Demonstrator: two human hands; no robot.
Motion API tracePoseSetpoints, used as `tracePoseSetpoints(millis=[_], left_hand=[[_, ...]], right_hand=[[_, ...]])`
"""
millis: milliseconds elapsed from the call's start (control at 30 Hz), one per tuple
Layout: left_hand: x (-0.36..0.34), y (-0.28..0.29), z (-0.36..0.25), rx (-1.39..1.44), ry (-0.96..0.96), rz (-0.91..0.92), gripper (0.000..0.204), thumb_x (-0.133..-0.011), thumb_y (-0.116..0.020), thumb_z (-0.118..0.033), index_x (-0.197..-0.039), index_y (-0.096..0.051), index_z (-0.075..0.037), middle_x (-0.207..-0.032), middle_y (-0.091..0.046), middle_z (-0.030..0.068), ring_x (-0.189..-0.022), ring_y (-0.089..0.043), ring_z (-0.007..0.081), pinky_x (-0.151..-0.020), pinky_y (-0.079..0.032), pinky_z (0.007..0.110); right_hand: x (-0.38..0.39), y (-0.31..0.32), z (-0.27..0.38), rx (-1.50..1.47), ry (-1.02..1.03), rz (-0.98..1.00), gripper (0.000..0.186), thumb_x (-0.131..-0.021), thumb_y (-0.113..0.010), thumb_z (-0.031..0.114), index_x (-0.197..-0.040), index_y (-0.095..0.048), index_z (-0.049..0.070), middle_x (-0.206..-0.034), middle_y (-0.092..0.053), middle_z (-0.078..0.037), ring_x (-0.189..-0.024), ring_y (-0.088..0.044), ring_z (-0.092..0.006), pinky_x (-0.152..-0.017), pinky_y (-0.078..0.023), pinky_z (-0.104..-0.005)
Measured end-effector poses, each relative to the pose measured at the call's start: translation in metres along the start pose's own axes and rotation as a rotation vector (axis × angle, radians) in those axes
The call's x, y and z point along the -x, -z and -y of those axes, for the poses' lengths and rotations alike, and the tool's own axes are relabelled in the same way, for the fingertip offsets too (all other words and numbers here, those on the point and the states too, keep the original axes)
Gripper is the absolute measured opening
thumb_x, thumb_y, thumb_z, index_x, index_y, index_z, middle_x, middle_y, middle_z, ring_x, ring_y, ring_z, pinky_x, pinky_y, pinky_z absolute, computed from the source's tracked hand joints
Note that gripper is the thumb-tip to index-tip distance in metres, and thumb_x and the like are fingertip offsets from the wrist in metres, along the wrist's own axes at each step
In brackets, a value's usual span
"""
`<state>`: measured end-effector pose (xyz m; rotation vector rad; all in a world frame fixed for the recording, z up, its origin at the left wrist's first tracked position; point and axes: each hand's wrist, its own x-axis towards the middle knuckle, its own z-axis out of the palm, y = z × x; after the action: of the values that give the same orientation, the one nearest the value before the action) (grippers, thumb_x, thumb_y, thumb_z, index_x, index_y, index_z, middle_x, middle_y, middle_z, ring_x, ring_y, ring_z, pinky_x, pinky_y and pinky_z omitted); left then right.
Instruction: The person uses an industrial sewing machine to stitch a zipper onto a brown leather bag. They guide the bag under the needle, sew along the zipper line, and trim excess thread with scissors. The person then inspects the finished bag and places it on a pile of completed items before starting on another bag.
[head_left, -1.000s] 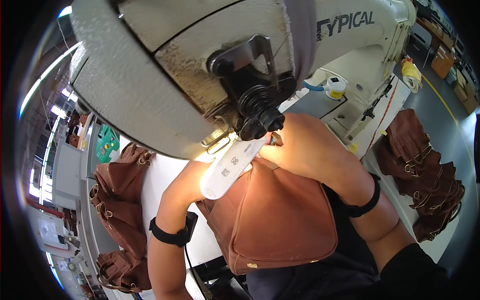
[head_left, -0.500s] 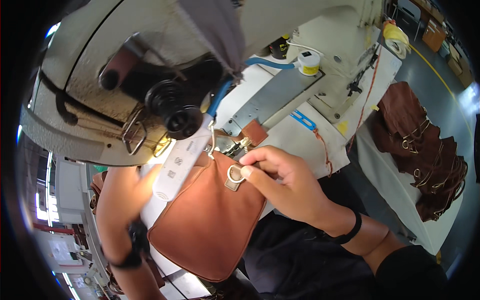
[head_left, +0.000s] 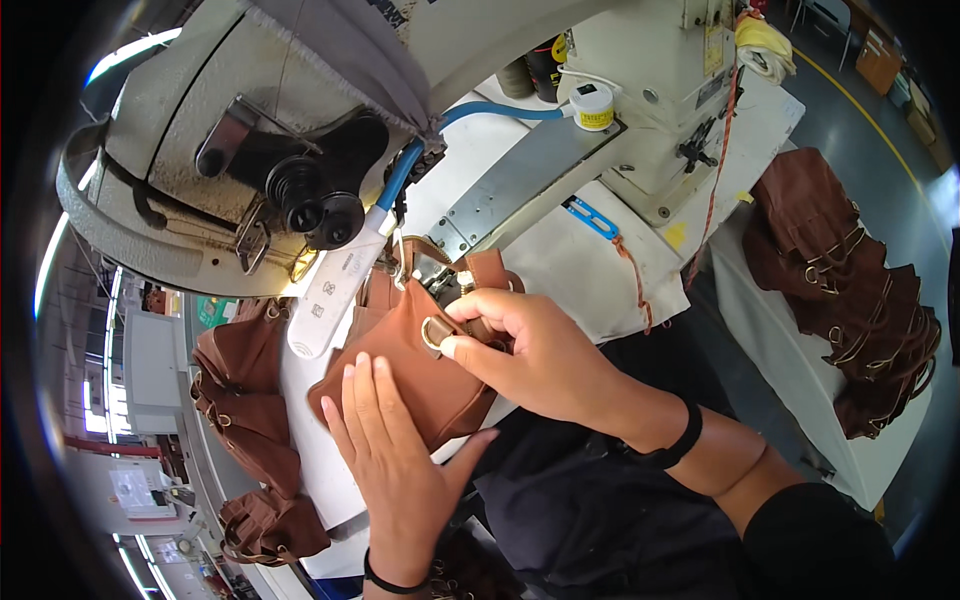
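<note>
"Where's the brown bag [head_left: 452,402]?"
"Over the white surface [head_left: 575,285], right by the big sewing machine [head_left: 180,160]."
"What's the left hand [head_left: 400,480] doing?"
"It lies flat on the bag, thumb stuck out to the side."
"And the right hand [head_left: 548,352]?"
"Its thumb and pointing finger pinch the bag next to the gold ring [head_left: 425,331]. More brown bags [head_left: 800,205] sit on both sides."

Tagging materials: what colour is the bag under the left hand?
Reddish brown; the bag shows best in the head view.
</note>
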<state>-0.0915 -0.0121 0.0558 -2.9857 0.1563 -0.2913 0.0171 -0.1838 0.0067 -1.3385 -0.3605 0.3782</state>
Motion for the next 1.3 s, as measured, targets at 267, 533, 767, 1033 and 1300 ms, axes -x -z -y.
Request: tracePoseSetpoints(millis=[267,533,767,1033,1300], left_hand=[[-0.022,-0.007,-0.03,0.03,0.007,-0.031,0.108,-0.072,-0.092,-0.036,-0.158,-0.037,0.0,-0.163,-0.041,0.0211,-0.154,-0.035,0.0389,-0.126,-0.018,0.06],[-0.037,0.008,-0.005,-0.047,-0.086,-0.035,0.094,-0.073,-0.091,-0.036,-0.149,-0.046,-0.007,-0.165,-0.04,0.0202,-0.155,-0.033,0.04,-0.124,-0.012,0.07],[-0.037,-0.019,0.007,0.112,-0.121,-0.118,0.096,-0.075,-0.09,-0.036,-0.15,-0.04,-0.004,-0.162,-0.042,0.024,-0.147,-0.044,0.0409,-0.121,-0.026,0.063],[-0.042,-0.041,-0.022,0.209,-0.013,-0.3,0.085,-0.08,-0.081,-0.016,-0.154,-0.043,0.004,-0.156,-0.05,0.0227,-0.138,-0.053,0.0365,-0.11,-0.038,0.046],[-0.035,-0.014,-0.016,0.162,0.045,-0.103,0.095,-0.08,-0.086,-0.033,-0.158,-0.042,-0.002,-0.156,-0.051,0.017,-0.139,-0.05,0.0346,-0.117,-0.028,0.05]], right_hand=[[-0.007,0.007,-0.016,0.086,-0.06,0.229,0.022,-0.096,-0.069,0.017,-0.106,-0.067,-0.002,-0.083,-0.063,0.0,-0.077,-0.055,-0.0072,-0.068,-0.047,-0.028],[-0.037,-0.025,-0.036,-0.181,-0.039,0.299,0.046,-0.096,-0.057,0.005,-0.142,-0.055,-0.001,-0.104,-0.068,-0.001,-0.092,-0.063,-0.008,-0.078,-0.054,-0.0277],[-0.041,-0.031,-0.05,-0.265,-0.029,0.341,0.028,-0.097,-0.058,0.002,-0.125,-0.058,-0.003,-0.096,-0.065,-0.001,-0.087,-0.061,-0.0059,-0.073,-0.051,-0.0261],[-0.004,-0.011,-0.013,0.158,0.065,0.067,0.013,-0.098,-0.068,0.011,-0.101,-0.06,0.001,-0.074,-0.059,0.0,-0.068,-0.05,-0.0051,-0.06,-0.044,-0.0281],[-0.003,-0.002,-0.024,0.045,-0.038,0.109,0.017,-0.101,-0.068,0.013,-0.089,-0.063,0.003,-0.068,-0.051,0.007,-0.065,-0.042,-0.0008,-0.055,-0.035,-0.0247]])
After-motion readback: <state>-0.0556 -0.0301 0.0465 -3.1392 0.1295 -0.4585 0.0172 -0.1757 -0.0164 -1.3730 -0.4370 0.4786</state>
